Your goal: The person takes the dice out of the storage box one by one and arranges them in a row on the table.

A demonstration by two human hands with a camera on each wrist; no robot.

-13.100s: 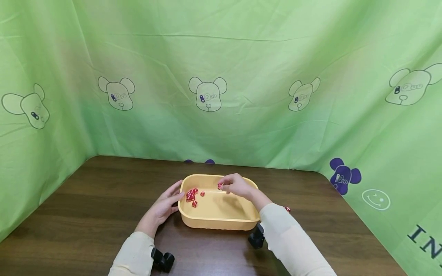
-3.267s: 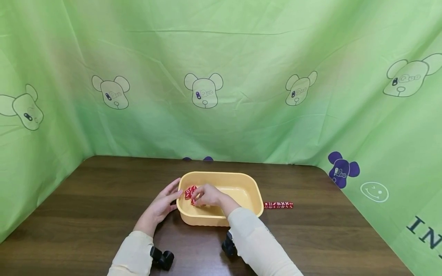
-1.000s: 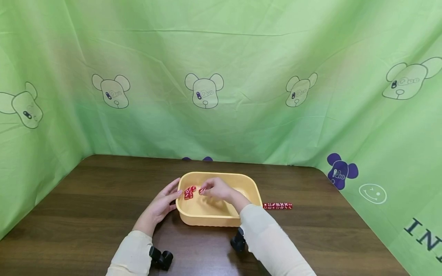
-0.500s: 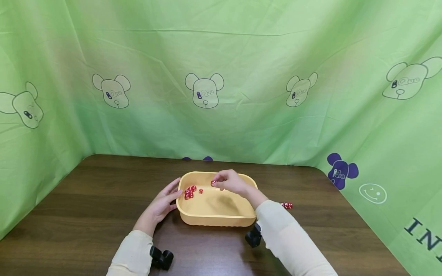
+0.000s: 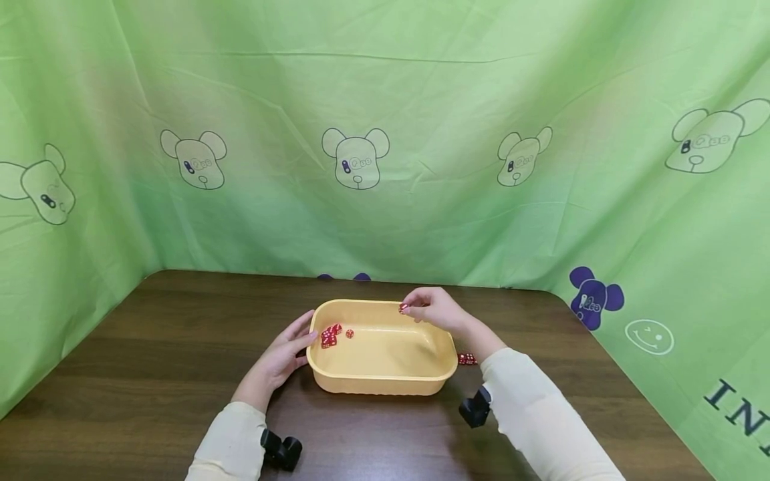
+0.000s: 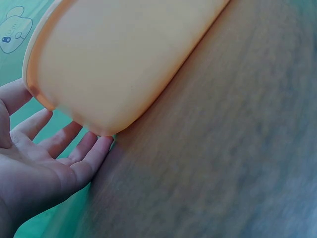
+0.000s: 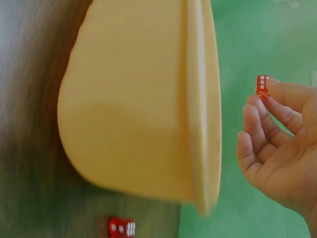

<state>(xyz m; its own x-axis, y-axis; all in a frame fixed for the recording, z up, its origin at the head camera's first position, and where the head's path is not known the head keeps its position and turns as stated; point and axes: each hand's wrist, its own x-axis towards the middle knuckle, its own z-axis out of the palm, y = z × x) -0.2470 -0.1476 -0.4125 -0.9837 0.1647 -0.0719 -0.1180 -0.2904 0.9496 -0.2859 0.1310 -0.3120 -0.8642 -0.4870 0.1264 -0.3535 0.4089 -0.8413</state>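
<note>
A red die with white pips [image 7: 262, 86] is pinched between thumb and index finger of my right hand [image 5: 436, 310], held above the far right rim of a yellow plastic tub [image 5: 385, 385]. My left hand [image 5: 281, 357] holds the tub at its left end, thumb over the rim and fingertips against the outer wall [image 6: 124, 64]. Several red dice [image 5: 329, 337] lie clustered inside at the left, with a single die [image 5: 350, 333] just right of them. Outside the tub, to its right, more red dice [image 5: 466, 359] show on the table, partly hidden by my right forearm.
The tub stands on a dark brown wooden table [image 5: 150, 374]. A green printed cloth [image 5: 421, 227] hangs behind and along the sides. Black wrist cameras [image 5: 281, 451] sit on both forearms.
My right hand has picked a die out of the tub's left part and lifted it up and rightward toward the far right rim. The left hand and tub stay put.
</note>
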